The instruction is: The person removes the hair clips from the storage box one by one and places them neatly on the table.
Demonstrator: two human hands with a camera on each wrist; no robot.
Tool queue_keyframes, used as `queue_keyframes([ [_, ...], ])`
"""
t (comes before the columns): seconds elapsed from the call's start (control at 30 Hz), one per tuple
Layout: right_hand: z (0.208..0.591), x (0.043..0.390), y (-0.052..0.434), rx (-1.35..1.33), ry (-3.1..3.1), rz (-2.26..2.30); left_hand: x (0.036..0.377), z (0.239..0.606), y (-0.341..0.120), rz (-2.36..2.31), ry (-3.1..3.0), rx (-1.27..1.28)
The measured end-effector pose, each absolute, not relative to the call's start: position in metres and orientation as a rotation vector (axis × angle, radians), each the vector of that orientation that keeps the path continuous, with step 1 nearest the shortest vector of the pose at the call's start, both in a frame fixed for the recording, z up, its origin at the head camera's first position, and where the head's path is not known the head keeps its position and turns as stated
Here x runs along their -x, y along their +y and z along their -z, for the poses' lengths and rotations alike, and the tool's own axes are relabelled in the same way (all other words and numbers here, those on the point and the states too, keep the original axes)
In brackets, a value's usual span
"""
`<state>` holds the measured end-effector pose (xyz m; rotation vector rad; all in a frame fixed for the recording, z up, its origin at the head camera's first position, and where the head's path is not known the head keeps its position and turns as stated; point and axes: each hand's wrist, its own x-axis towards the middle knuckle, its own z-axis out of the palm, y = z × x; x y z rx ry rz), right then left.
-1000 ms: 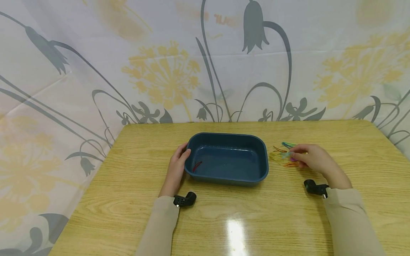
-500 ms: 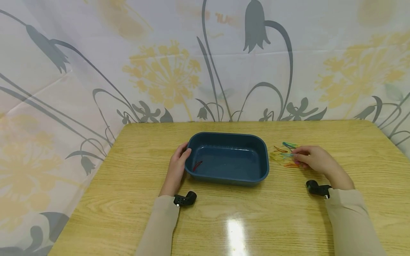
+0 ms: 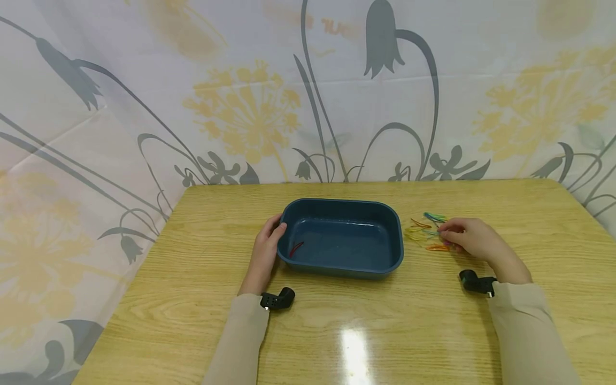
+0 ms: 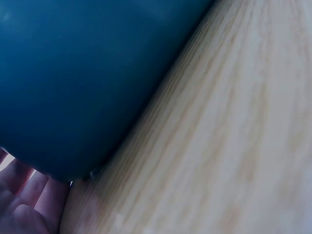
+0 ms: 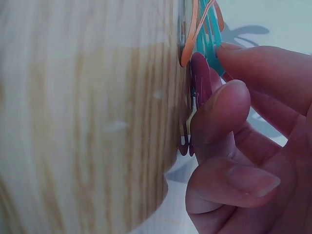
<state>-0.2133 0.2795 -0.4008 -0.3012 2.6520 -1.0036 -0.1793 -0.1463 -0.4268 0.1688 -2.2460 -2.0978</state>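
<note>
A dark blue tray [image 3: 394, 243] stands in the middle of the wooden table [image 3: 337, 331], with one red clip [image 3: 295, 248] lying in its left end. My left hand [image 3: 278, 229] grips the tray's left rim, thumb on top; in the left wrist view the tray wall [image 4: 73, 73] fills the frame above my palm [image 4: 24, 204]. To the right of the tray lies a small pile of coloured clips [image 3: 425, 232]. My right hand [image 3: 445, 232] is at that pile. In the right wrist view its fingertips [image 5: 222, 112] pinch a purple clip [image 5: 199, 78], beside teal [image 5: 210, 34] and orange [image 5: 187, 46] clips.
A floral curtain [image 3: 308, 91] hangs behind the table and down its left side. Black wrist cameras [image 3: 276, 300] [image 3: 474, 282] sit on both beige sleeves. A bright glare spot [image 3: 353, 353] lies on the near tabletop.
My right hand has shifted very slightly at the clip pile. The left hand and the tray have not moved.
</note>
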Motion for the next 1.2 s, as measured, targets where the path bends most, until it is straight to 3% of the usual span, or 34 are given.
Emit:
queue_keyframes([
  [1.2, 0.376, 0.208, 0.266, 0.283, 2.671, 1.075, 0.179, 0.426, -0.146, 2.105, -2.262, -0.193],
])
